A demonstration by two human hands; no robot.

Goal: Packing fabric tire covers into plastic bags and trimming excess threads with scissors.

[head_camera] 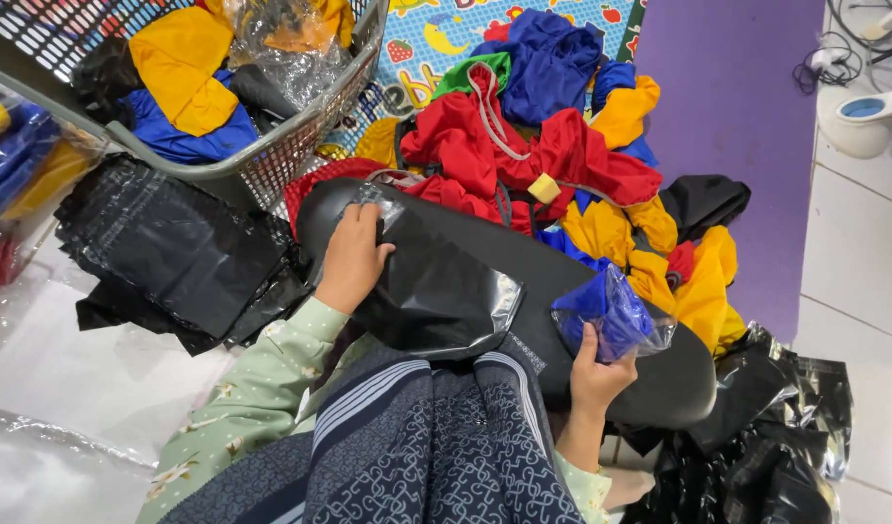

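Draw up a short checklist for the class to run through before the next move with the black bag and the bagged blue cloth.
1. Left hand presses the black bag flat: ok.
2. Right hand grips the bagged blue cloth: ok.
3. Black bag's mouth open: cannot tell.
4. Blue cloth's clear wrap sealed: cannot tell.
5. Spare black bags lie beside the left arm: ok.

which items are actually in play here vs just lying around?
In play:
left hand on black mailer bag
right hand holding bagged blue garment
black lap board

Lying around:
loose garment pile
grey basket
stack of black bags
purple mat
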